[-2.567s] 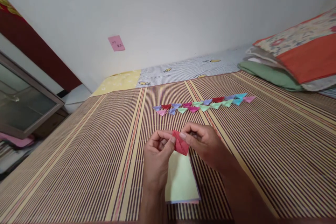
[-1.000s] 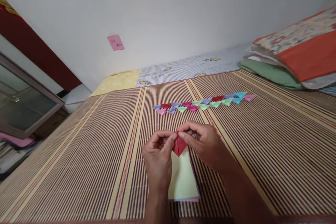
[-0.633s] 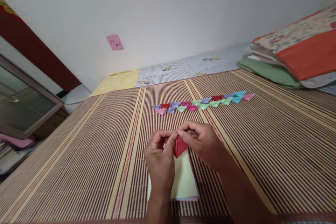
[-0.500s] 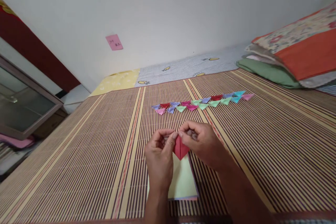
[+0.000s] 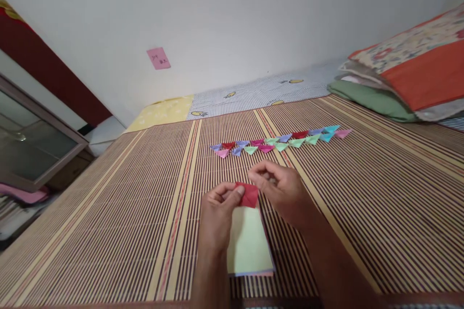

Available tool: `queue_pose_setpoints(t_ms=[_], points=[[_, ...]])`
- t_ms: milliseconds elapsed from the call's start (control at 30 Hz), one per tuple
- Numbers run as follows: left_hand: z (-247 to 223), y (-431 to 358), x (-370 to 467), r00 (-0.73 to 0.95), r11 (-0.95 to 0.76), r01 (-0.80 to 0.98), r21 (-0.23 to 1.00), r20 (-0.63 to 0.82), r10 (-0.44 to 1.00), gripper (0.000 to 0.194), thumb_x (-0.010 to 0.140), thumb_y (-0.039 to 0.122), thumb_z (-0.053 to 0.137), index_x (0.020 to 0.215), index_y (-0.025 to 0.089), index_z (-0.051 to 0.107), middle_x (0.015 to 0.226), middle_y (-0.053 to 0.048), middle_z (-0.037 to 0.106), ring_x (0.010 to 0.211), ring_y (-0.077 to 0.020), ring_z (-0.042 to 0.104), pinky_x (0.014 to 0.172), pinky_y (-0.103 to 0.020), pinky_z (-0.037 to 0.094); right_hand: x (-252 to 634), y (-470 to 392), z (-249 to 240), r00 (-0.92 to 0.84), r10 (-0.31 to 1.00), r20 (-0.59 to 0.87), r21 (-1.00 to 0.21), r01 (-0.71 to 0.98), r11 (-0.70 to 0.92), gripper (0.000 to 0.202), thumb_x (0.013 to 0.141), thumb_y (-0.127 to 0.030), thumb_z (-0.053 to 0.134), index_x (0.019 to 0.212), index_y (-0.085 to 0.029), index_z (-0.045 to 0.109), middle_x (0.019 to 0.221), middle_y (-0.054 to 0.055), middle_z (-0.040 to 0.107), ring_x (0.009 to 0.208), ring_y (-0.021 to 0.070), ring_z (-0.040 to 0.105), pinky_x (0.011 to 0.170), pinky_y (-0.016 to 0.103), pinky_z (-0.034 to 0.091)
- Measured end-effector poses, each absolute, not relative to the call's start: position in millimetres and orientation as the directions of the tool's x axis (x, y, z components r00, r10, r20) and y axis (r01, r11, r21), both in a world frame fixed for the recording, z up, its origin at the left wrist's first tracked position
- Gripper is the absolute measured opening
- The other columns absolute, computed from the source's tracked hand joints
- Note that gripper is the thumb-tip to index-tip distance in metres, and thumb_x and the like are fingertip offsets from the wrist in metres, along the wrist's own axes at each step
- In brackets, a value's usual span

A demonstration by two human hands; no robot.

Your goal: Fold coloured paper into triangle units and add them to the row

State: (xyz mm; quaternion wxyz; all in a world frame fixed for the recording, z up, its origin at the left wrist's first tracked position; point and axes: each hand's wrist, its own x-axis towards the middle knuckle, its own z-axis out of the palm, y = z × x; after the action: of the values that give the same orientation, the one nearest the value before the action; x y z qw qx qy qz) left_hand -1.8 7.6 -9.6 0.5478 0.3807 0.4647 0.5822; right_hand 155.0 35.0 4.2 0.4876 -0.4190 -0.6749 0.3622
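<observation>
Red paper (image 5: 250,196): point-down half a second ago; now turned, straight edge lowest. Left hand (image 5: 219,205) pinches it from nine o'clock; right hand (image 5: 284,190), curled at three o'clock, seems released, contact unclear. Probably left alone steadies it; paper stack (image 5: 250,246) at six o'clock.

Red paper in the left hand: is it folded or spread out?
Folded: slanting fold lines cross the face of the red paper, which the left hand pinches. How many layers, I cannot tell.
</observation>
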Motion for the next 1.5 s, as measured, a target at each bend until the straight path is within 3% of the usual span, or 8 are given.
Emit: queue_pose_setpoints(t_ms=[67,200,533,833,1067,1233,1367,1500], points=[[-10.8,10.5,-2.4,-0.247,-0.024,-0.418,0.908,-0.089,0.965,0.017,0.068,0.027,0.087,0.071,0.016,0.074,0.065,0.001,0.072,0.058,-0.0102,0.062,0.061,-0.021,0.049,154.7,35.7,4.3,-0.108,0.932,0.345,-0.907,0.217,0.361,0.022,0.094,-0.034,0.057,0.078,-0.02,0.06,0.065,-0.002,0.052,0.06,0.0135,0.047,0.055,0.026,0.037],[-9.5,13.2,-2.8,-0.363,-0.133,-0.532,0.836,-0.084,0.928,0.025,0.061,0.027,0.091,0.069,0.015,0.071,0.066,0.0,0.073,0.061,-0.0115,0.066,0.063,-0.022,0.053,146.4,33.1,2.9,-0.228,0.942,0.245,-0.943,0.172,0.286,0.023,0.091,-0.034,0.061,0.074,-0.019,0.059,0.063,-0.003,0.053,0.058,0.0126,0.047,0.052,0.025,0.036],[-8.4,13.7,3.5,-0.389,-0.184,-0.682,0.708,-0.138,0.911,0.032,0.056,0.024,0.095,0.071,0.016,0.069,0.07,-0.001,0.076,0.061,-0.0139,0.071,0.064,-0.025,0.057,120.9,26.0,-0.7,-0.152,0.948,0.281,-0.952,0.079,0.295,0.019,0.088,-0.026,0.062,0.071,-0.018,0.06,0.071,-0.001,0.056,0.064,0.0135,0.052,0.059,0.026,0.041],[-2.8,10.8,6.4,-0.302,-0.096,-0.792,0.603,-0.251,0.92,0.018,0.068,0.012,0.086,0.074,0.014,0.07,0.074,-0.005,0.076,0.065,-0.0151,0.072,0.072,-0.029,0.06,122.4,27.4,-7.5,-0.088,0.958,0.272,-0.961,0.02,0.274,0.018,0.084,-0.025,0.068,0.069,-0.019,0.059,0.07,0.0,0.063,0.062,0.0141,0.054,0.059,0.027,0.044],[-6.9,11.9,2.4,-0.259,-0.045,-0.729,0.683,-0.214,0.942,0.028,0.06,0.022,0.093,0.079,0.013,0.074,0.076,-0.005,0.077,0.063,-0.0148,0.07,0.067,-0.027,0.057,132.3,33.0,-12.3,-0.068,0.942,0.328,-0.942,0.05,0.332,0.008,0.083,-0.021,0.07,0.083,-0.019,0.063,0.074,0.0,0.065,0.068,0.0155,0.062,0.064,0.028,0.05],[-7.3,9.9,-0.7,-0.265,-0.058,-0.643,0.764,-0.15,0.952,0.027,0.062,0.028,0.093,0.074,0.013,0.073,0.069,-0.002,0.074,0.057,-0.0085,0.064,0.055,-0.017,0.049,143.8,35.5,-11.0,-0.115,0.931,0.347,-0.932,0.069,0.356,0.013,0.084,-0.021,0.07,0.097,-0.019,0.066,0.081,0.001,0.068,0.075,0.0165,0.065,0.071,0.031,0.053],[-3.4,8.2,-2.1,-0.214,0.028,-0.698,0.715,-0.246,0.945,0.021,0.065,0.019,0.09,0.073,0.012,0.071,0.077,-0.004,0.075,0.062,-0.0112,0.068,0.051,-0.016,0.053,148.3,36.5,-10.2,-0.134,0.93,0.341,-0.93,0.097,0.355,0.019,0.086,-0.021,0.068,0.104,-0.019,0.069,0.085,0.003,0.07,0.078,0.0174,0.067,0.072,0.032,0.055],[2.5,11.1,1.8,-0.218,0.089,-0.791,0.606,-0.415,0.883,0.017,0.081,-0.002,0.07,0.069,0.009,0.068,0.075,-0.007,0.074,0.058,-0.0105,0.07,0.052,-0.015,0.059,148.2,36.1,-5.5,-0.148,0.921,0.361,-0.912,0.153,0.381,0.017,0.087,-0.02,0.065,0.102,-0.02,0.07,0.086,0.003,0.072,0.078,0.0182,0.068,0.071,0.032,0.056]])
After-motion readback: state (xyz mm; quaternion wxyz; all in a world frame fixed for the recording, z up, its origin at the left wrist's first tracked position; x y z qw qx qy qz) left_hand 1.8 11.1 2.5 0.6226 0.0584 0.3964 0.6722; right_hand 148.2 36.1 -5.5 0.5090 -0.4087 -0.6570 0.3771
